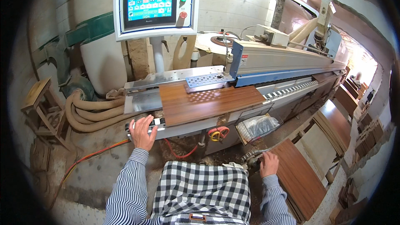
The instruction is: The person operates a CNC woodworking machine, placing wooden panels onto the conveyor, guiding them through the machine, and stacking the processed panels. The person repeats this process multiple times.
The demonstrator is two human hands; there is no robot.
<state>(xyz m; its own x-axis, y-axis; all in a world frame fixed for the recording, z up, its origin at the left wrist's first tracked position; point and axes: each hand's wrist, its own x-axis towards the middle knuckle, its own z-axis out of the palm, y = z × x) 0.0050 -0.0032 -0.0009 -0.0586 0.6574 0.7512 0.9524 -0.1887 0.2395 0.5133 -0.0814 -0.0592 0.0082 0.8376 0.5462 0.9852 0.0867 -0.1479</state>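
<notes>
My left hand [142,132] has its fingers spread on the near left end of the machine bed [179,130], just left of a wood-grain panel [208,108]. That panel lies on the bed, partly under a blue perforated plate [207,81]. At lower right, my right hand [269,163] has its fingers curled by a corner of a second brown panel [298,179], beside a metal roller fitting [253,158]; what it holds, if anything, is hard to make out.
A control screen [151,9] stands above the long machine [283,66]. Hoses [81,121] and a wooden stand [39,108] are at left. A wire basket [256,127] hangs below the bed. Board stacks [333,123] line the right, with a person [356,79] far behind.
</notes>
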